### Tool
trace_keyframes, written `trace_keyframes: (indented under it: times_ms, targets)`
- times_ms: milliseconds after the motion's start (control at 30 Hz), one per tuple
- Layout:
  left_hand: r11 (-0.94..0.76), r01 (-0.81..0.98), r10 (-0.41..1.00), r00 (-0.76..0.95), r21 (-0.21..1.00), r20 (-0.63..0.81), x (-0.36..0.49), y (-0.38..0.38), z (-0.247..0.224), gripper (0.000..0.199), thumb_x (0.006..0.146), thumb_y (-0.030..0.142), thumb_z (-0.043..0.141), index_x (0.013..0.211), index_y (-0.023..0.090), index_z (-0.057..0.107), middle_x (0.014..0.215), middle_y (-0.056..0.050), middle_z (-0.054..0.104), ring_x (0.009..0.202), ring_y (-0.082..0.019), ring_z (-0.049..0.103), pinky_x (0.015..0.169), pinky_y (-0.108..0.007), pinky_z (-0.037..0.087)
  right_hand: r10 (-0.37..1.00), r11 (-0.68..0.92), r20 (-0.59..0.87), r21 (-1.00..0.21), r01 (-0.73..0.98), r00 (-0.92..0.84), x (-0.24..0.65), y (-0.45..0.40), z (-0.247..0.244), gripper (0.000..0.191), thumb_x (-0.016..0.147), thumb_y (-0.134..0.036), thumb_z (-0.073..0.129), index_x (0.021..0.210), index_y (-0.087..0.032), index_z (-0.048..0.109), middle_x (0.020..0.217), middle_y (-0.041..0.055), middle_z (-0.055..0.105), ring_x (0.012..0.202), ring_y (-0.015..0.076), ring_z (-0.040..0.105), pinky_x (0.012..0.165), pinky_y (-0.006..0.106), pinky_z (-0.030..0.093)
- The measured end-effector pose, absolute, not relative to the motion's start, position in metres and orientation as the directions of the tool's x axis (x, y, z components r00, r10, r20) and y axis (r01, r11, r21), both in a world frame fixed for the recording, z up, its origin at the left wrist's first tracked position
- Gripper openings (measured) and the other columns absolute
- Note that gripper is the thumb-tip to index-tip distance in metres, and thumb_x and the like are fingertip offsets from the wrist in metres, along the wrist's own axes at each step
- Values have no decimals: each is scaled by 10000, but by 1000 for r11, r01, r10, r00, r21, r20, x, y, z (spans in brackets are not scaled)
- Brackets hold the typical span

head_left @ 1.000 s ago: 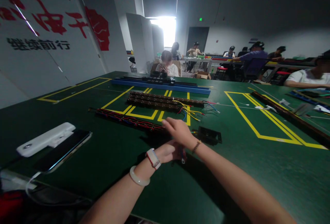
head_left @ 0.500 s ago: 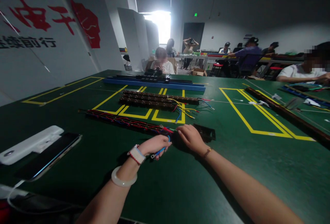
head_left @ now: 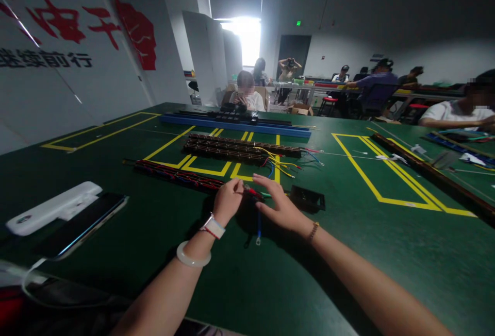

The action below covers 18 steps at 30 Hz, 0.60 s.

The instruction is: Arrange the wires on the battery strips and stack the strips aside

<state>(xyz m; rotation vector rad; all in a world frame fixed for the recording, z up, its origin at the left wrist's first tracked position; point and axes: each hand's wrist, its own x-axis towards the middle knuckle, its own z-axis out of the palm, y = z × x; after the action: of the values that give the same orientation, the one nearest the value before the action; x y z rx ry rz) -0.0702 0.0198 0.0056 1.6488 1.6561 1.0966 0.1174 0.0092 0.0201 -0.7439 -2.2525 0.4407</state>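
A long dark strip with red and blue wires along it, a wire bundle (head_left: 181, 174), lies on the green table (head_left: 367, 253). Its right end reaches my left hand (head_left: 228, 202), whose fingers are pinched on the wires there. My right hand (head_left: 280, 204) hovers just right of that spot, fingers and thumb spread, nothing gripped. Between the hands, a blue wire (head_left: 259, 227) with a ring terminal points toward me. A red sleeve (head_left: 253, 191) shows beside the left fingertips. Right of my right hand sits a black rectangular housing (head_left: 308, 198), close to the bundle's end.
Further back lie several dark wired strips (head_left: 232, 148) with yellow wire ends (head_left: 284, 165), then a blue channel (head_left: 240, 126). A phone (head_left: 83, 228) and a white device (head_left: 54, 207) occupy the left. A long brown strip (head_left: 429, 168) lies right. People sit beyond the table.
My left hand has let go of the blue wire and moved up and left onto the bundle. The right hand's fingers have spread apart. The blue wire now lies between the hands.
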Motion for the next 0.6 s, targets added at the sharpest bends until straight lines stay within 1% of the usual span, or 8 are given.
trace_keyframes:
  times_ms: [67, 100, 167, 233, 300, 400, 467, 600]
  targets:
    - [-234, 651, 919, -94, 722, 383, -72, 22, 2, 155, 858, 268, 436, 782, 201, 553, 874, -67, 576, 897, -198, 527, 845, -298, 392, 608, 788, 512, -483, 382, -607, 112, 3, 27, 543, 858, -303, 544, 1365, -231, 363, 1320, 112, 504, 1214, 227, 459, 1009, 425, 356]
    - [-287, 701, 893, -51, 653, 447, -72, 23, -1, 164, 866, 269, 426, 865, 197, 573, 965, -86, 575, 969, -211, 514, 908, -319, 373, 615, 784, 513, -479, 395, -599, 111, 1, 31, 476, 856, -306, 554, 1311, -234, 431, 1252, 98, 560, 1151, 217, 506, 990, 418, 369]
    - [-334, 756, 888, 51, 563, 457, -72, 26, -8, 237, 880, 282, 413, 1013, 182, 582, 1090, -112, 561, 1073, -228, 480, 1009, -356, 315, 650, 759, 522, -473, 447, -552, 114, 3, 36, 282, 860, -307, 559, 1133, -236, 564, 1072, 62, 648, 1003, 202, 576, 956, 414, 381]
    - [-324, 786, 902, 89, 527, 421, -72, 29, -16, 281, 884, 289, 416, 1073, 174, 588, 1156, -118, 558, 1148, -243, 445, 1081, -391, 231, 712, 701, 520, -489, 519, -472, 123, 11, 42, 159, 850, -289, 569, 991, -226, 608, 921, 37, 676, 902, 198, 601, 923, 413, 391]
    - [-300, 801, 916, 90, 518, 391, -72, 32, -22, 281, 884, 285, 418, 1060, 186, 613, 1170, -105, 572, 1214, -252, 402, 1122, -415, 143, 781, 625, 460, -547, 558, -423, 138, 22, 46, 140, 829, -263, 577, 958, -215, 602, 872, 28, 677, 861, 193, 615, 871, 385, 424]
    - [-301, 791, 922, 98, 533, 376, -72, 33, -26, 266, 886, 275, 404, 978, 214, 647, 1118, -76, 611, 1215, -240, 409, 1136, -419, 89, 833, 537, 288, -623, 568, -472, 163, 39, 49, 181, 808, -224, 575, 988, -212, 583, 911, 24, 678, 853, 176, 633, 797, 329, 465]
    - [-315, 781, 919, 110, 540, 378, -73, 33, -27, 266, 886, 277, 399, 925, 218, 655, 1078, -74, 627, 1160, -232, 453, 1133, -416, 97, 828, 531, 202, -580, 618, -523, 177, 46, 44, 228, 780, -205, 601, 1008, -216, 588, 963, 33, 673, 878, 182, 631, 788, 324, 472]
    - [-320, 784, 913, 106, 532, 393, -72, 32, -26, 258, 882, 276, 404, 895, 214, 653, 1064, -84, 628, 1122, -231, 479, 1121, -416, 136, 826, 556, 108, -315, 769, -553, 185, 50, 21, 360, 687, -191, 694, 1034, -244, 616, 1067, 68, 640, 1011, 249, 587, 853, 406, 448]
